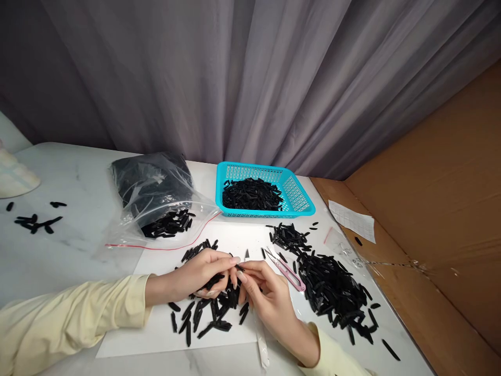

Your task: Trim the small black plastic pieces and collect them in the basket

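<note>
My left hand (207, 271) and my right hand (264, 290) meet over a white sheet (156, 329), fingers closed. Between their fingertips is a small black strip (239, 267), mostly covered by the fingers. More black strips (213, 282) show at my left palm; I cannot tell whether they are held or lie beneath. A loose pile of the same strips (217, 313) spreads on the sheet under both hands. Partly hidden below my right hand lies a slim tool with a white handle (263, 350) and a dark pointed tip. Pink thread snips (289, 271) rest just right of that hand.
A blue basket (266, 213) of black strips stands at the back. Left of it lies a clear zip bag (156, 193) full of strips. A large heap (332, 292) covers the right side, near a cardboard wall (438, 183). Several strips (37, 223) lie far left.
</note>
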Demonstrator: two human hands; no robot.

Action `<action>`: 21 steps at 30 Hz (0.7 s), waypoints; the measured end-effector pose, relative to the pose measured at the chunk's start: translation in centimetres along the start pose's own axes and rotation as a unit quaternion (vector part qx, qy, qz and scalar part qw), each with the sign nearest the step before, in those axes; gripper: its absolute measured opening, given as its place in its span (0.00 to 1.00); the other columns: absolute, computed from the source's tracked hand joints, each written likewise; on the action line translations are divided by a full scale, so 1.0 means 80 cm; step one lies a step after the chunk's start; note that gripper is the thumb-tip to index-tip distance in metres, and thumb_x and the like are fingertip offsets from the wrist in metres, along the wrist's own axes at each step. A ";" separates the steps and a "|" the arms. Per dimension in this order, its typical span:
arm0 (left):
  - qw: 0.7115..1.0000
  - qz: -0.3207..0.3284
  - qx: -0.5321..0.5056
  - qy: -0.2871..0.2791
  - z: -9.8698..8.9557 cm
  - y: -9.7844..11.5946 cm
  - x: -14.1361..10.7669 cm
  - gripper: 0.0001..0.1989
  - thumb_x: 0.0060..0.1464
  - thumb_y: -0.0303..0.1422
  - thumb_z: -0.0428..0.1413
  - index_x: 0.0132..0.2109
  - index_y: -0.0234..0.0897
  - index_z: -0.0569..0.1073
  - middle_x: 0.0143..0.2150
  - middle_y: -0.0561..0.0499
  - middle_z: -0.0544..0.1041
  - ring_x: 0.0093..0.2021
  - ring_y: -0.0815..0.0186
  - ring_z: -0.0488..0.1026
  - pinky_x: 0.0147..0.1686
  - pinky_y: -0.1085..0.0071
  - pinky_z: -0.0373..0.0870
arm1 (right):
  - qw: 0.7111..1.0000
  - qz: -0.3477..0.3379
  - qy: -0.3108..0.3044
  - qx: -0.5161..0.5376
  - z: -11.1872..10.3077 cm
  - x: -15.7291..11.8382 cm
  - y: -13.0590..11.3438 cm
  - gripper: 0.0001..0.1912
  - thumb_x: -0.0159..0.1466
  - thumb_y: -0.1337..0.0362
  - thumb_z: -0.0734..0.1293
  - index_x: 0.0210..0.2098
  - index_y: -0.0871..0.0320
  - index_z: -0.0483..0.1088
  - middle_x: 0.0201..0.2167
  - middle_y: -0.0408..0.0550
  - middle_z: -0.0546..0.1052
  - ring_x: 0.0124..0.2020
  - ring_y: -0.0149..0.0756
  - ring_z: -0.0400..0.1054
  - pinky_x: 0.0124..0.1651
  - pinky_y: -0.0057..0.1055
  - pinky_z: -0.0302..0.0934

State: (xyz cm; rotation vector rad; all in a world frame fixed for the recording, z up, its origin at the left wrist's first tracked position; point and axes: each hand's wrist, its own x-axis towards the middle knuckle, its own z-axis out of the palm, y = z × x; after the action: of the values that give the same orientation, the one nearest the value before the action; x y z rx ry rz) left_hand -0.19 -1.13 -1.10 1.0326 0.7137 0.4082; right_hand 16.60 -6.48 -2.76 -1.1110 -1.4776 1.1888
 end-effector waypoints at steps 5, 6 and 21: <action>1.000 0.003 -0.005 0.009 0.000 0.001 0.001 0.21 0.56 0.46 0.50 0.27 0.32 0.70 0.11 0.59 0.60 0.09 0.77 0.50 0.10 0.79 0.43 | 0.995 -0.049 0.030 -0.084 -0.007 0.003 -0.011 0.06 0.66 0.63 0.61 0.37 0.56 0.69 0.23 0.44 0.75 0.19 0.31 0.69 0.21 0.27 0.62; 1.000 0.003 -0.014 0.014 0.000 0.002 0.002 0.22 0.57 0.47 0.48 0.28 0.32 0.70 0.11 0.59 0.59 0.09 0.77 0.50 0.10 0.79 0.43 | 0.988 -0.079 0.046 -0.123 -0.012 0.009 -0.016 0.06 0.65 0.64 0.61 0.38 0.56 0.69 0.23 0.44 0.75 0.20 0.32 0.69 0.23 0.28 0.64; 0.998 0.000 -0.062 0.006 -0.004 -0.002 0.003 0.24 0.57 0.52 0.42 0.33 0.34 0.67 0.10 0.58 0.61 0.09 0.76 0.48 0.10 0.79 0.42 | 0.908 -0.202 -0.117 -0.348 -0.010 0.041 -0.070 0.08 0.65 0.66 0.62 0.40 0.57 0.74 0.34 0.51 0.75 0.36 0.40 0.67 0.39 0.36 0.63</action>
State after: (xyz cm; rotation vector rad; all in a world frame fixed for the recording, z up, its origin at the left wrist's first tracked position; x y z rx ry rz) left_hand -0.29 -0.85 -1.45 0.9139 0.6907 0.4545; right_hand 16.24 -3.84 3.24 -1.0438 -2.2912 0.5083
